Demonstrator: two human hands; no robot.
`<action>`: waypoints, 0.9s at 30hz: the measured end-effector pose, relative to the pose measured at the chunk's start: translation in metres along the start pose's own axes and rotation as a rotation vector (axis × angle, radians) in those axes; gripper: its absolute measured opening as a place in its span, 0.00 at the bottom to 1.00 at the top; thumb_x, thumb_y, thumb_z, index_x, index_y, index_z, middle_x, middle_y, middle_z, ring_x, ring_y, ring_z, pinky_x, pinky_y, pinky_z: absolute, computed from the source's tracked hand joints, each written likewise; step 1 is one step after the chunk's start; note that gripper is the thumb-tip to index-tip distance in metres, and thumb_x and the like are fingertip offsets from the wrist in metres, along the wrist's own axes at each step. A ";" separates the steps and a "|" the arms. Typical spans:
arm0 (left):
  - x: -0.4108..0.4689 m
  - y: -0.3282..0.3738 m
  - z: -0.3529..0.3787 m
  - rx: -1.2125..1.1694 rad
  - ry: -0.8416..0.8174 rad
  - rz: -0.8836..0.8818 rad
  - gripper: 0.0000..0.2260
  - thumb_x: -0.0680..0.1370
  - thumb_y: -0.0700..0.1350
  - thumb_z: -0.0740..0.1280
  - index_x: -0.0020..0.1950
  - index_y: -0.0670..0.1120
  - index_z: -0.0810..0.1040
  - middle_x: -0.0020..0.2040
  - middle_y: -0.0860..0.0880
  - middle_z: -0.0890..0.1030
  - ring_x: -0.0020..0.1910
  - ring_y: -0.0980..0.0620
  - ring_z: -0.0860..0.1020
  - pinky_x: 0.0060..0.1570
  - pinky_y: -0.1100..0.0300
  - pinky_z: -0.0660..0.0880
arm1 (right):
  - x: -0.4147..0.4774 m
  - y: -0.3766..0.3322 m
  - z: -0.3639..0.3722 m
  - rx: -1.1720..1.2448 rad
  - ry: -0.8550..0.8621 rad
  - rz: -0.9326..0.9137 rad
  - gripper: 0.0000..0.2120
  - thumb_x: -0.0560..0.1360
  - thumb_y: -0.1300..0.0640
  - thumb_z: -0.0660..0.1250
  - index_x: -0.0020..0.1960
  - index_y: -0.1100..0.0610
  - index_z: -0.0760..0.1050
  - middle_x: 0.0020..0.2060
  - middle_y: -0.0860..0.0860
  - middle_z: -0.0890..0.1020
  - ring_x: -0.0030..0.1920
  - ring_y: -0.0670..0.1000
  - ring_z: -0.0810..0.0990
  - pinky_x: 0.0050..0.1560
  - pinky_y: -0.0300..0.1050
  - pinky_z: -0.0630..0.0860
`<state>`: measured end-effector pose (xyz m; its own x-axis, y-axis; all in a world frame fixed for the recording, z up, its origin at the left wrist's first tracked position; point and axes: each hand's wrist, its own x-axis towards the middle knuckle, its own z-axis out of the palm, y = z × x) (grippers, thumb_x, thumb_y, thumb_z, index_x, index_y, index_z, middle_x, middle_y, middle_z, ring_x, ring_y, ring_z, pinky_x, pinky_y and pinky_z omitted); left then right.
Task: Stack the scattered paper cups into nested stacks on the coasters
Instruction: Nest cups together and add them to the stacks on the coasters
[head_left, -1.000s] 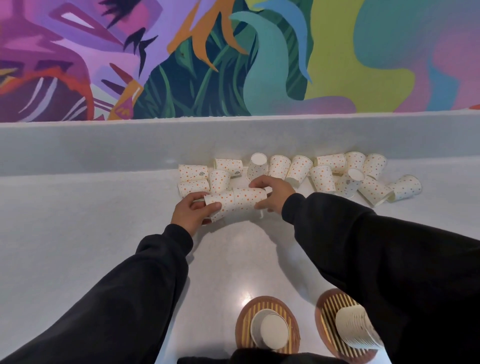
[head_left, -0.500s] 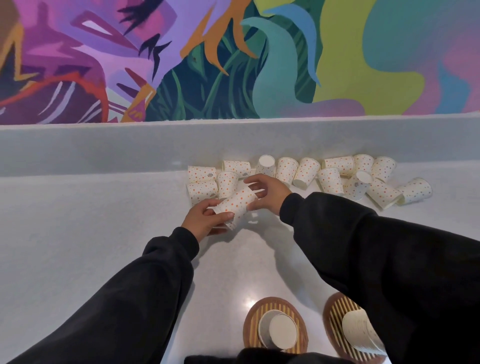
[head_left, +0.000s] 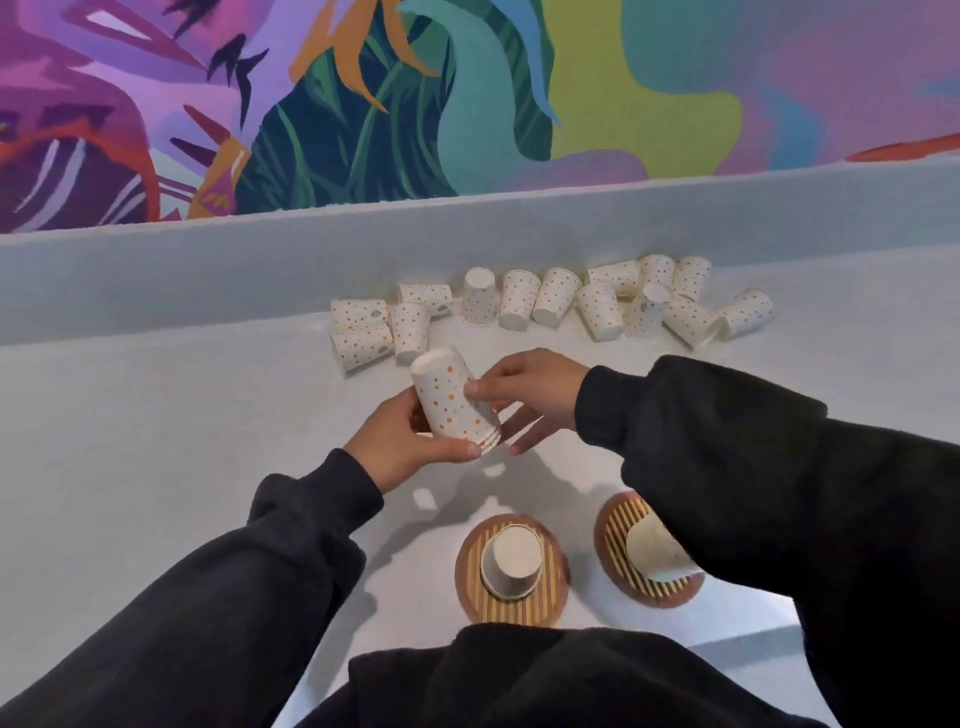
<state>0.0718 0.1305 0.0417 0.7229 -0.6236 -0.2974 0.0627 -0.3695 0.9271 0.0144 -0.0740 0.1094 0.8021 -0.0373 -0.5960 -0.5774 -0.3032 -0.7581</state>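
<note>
A small nested stack of white paper cups with orange dots is held bottom-up above the counter. My left hand grips its rim end from the left. My right hand touches its side with thumb and fingers. Several scattered dotted cups lie on their sides or stand upside down in a row along the back ledge. Near me, a round striped coaster carries an upside-down cup stack. A second coaster to its right carries another stack, partly hidden by my right sleeve.
The pale grey counter ends at a low raised ledge behind the cups, under a colourful painted wall. My dark sleeves cover the lower left and right of the view.
The two cups that my hands pushed together lying on the counter are now nested, lifted and turned bottom-up, and carried back toward me, away from the cup row.
</note>
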 end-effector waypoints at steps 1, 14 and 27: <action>-0.009 0.002 0.006 0.074 -0.003 0.000 0.35 0.58 0.59 0.84 0.62 0.56 0.78 0.54 0.58 0.86 0.52 0.58 0.83 0.54 0.57 0.80 | -0.010 0.007 0.002 -0.023 0.019 -0.015 0.22 0.77 0.45 0.73 0.64 0.57 0.77 0.55 0.56 0.85 0.49 0.58 0.87 0.52 0.56 0.85; -0.085 -0.043 0.088 0.339 0.063 0.070 0.34 0.62 0.59 0.84 0.64 0.62 0.72 0.56 0.64 0.80 0.55 0.67 0.76 0.47 0.72 0.71 | -0.055 0.139 0.041 0.022 0.079 -0.148 0.23 0.65 0.67 0.79 0.56 0.49 0.81 0.50 0.48 0.87 0.52 0.48 0.85 0.57 0.52 0.83; -0.070 -0.087 0.124 0.429 0.048 0.021 0.37 0.64 0.56 0.84 0.67 0.60 0.69 0.58 0.59 0.76 0.56 0.58 0.74 0.54 0.68 0.70 | -0.042 0.205 0.072 0.047 0.198 -0.111 0.28 0.68 0.65 0.79 0.61 0.43 0.77 0.56 0.41 0.83 0.59 0.43 0.81 0.63 0.48 0.80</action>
<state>-0.0693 0.1210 -0.0465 0.7530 -0.6049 -0.2589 -0.2368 -0.6162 0.7511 -0.1486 -0.0661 -0.0406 0.8727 -0.1934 -0.4483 -0.4867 -0.2708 -0.8305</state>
